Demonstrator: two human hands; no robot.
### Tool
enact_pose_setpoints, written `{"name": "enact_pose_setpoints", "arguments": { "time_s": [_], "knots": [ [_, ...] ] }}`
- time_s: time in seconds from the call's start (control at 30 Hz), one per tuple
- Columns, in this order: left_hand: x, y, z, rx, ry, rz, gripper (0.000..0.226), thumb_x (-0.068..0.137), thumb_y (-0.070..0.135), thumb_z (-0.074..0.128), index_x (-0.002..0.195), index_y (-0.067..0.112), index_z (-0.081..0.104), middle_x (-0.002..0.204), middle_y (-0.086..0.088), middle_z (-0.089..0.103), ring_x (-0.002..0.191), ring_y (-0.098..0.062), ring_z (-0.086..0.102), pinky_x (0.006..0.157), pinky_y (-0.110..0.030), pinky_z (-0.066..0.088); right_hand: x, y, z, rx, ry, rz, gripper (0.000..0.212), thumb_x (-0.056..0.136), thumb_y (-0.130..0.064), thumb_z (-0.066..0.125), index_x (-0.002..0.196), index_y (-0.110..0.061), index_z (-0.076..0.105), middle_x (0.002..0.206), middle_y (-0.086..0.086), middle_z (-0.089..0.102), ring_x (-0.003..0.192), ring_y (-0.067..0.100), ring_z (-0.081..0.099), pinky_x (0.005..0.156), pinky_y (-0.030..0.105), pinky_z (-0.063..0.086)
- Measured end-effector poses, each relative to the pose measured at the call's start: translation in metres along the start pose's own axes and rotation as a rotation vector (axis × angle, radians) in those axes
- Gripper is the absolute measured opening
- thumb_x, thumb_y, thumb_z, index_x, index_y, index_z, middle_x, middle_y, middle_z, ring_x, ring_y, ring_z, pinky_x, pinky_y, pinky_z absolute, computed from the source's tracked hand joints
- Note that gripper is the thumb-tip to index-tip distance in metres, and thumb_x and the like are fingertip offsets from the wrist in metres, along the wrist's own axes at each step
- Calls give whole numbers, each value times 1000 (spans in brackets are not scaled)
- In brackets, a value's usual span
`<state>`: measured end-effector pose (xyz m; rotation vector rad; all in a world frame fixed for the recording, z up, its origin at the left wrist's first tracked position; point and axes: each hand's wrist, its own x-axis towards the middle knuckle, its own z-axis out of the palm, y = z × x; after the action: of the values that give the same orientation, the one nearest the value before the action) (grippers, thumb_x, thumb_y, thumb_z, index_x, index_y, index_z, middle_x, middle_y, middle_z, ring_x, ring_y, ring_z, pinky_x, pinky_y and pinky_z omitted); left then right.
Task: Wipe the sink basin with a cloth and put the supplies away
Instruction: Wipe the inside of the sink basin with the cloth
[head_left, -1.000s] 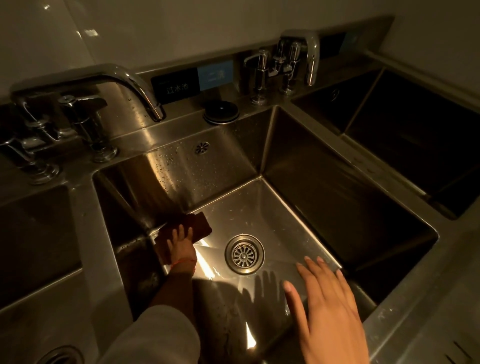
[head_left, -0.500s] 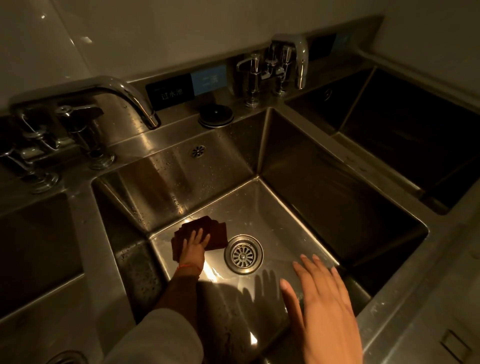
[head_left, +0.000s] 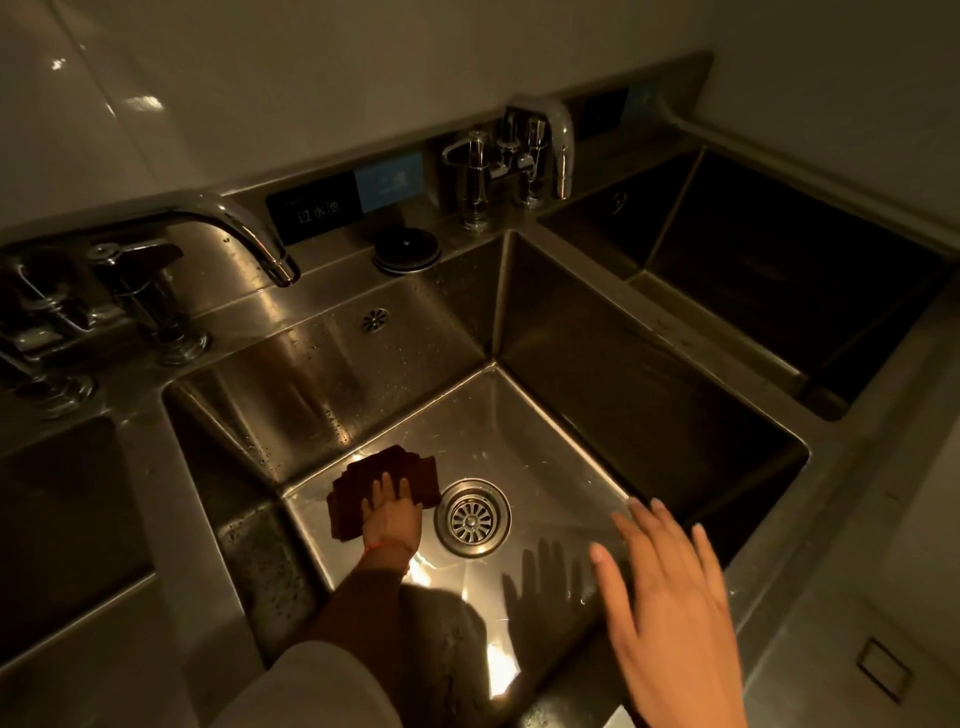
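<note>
A deep stainless steel sink basin (head_left: 597, 374) fills the middle of the view, with a round drain strainer (head_left: 472, 518) in its floor. A dark brown folded cloth (head_left: 358, 480) lies flat on the basin floor just left of the drain. My left hand (head_left: 390, 512) presses down on the cloth with fingers spread, arm reaching into the basin. My right hand (head_left: 670, 603) hovers over the basin's near right side, fingers apart, holding nothing.
A curved faucet (head_left: 234, 228) with handles stands at the back left, a second faucet set (head_left: 519, 150) at the back right. A black round cap (head_left: 406, 249) sits on the back ledge. Other basins lie to the left (head_left: 67, 519) and right (head_left: 779, 270).
My left hand has slid the cloth along the basin floor from the left back corner toward the drain. My right hand has stayed over the near right side.
</note>
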<state>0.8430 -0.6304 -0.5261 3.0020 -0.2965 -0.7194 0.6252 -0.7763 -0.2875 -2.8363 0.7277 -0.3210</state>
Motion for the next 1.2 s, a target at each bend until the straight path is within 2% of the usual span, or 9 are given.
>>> {"name": "enact_pose_setpoints", "arguments": {
  "time_s": [0.17, 0.3, 0.5, 0.83, 1.03, 1.2],
  "knots": [
    [6, 9, 1, -72, 24, -75, 59, 103, 40, 25, 154, 13, 9, 161, -17, 5, 149, -30, 5, 120, -44, 14, 12, 26, -8, -1, -32, 121, 46, 90, -40, 41, 118, -9, 61, 129, 11, 57, 128, 25, 43, 110, 46, 19],
    [11, 15, 2, -127, 5, -104, 63, 103, 41, 28, 154, 11, 7, 160, -19, 3, 149, -33, 2, 120, -46, 10, 16, 37, -7, -54, -76, 195, 53, 86, -43, 34, 123, -13, 56, 135, 8, 51, 134, 21, 34, 113, 39, 6],
    [17, 12, 7, -91, -15, -79, 64, 103, 41, 30, 154, 12, 4, 160, -21, -2, 149, -35, -2, 120, -48, 7, 15, 33, -5, -80, -21, 204, 52, 87, -41, 35, 119, -8, 60, 128, 12, 57, 129, 26, 42, 111, 44, 15],
    [14, 4, 6, -52, -23, -4, 62, 103, 40, 30, 154, 16, 5, 160, -19, -4, 149, -33, -4, 120, -46, 6, 15, 34, -4, -77, -32, 210, 55, 89, -44, 30, 122, -11, 58, 132, 9, 55, 132, 21, 38, 114, 39, 10],
    [21, -10, 7, 81, -46, 141, 63, 102, 42, 30, 154, 19, 3, 161, -16, -7, 149, -31, -7, 121, -45, 2, 14, 33, -6, -69, -36, 214, 57, 89, -46, 26, 125, -13, 55, 134, 7, 53, 133, 20, 36, 115, 38, 9],
    [27, -26, 4, 60, -68, 331, 62, 98, 41, 42, 153, 24, 18, 162, -10, -2, 150, -24, -5, 121, -41, -3, 15, 33, -7, -52, -44, 215, 58, 88, -46, 25, 126, -13, 55, 135, 7, 52, 134, 20, 34, 115, 37, 8]
  ]
}}
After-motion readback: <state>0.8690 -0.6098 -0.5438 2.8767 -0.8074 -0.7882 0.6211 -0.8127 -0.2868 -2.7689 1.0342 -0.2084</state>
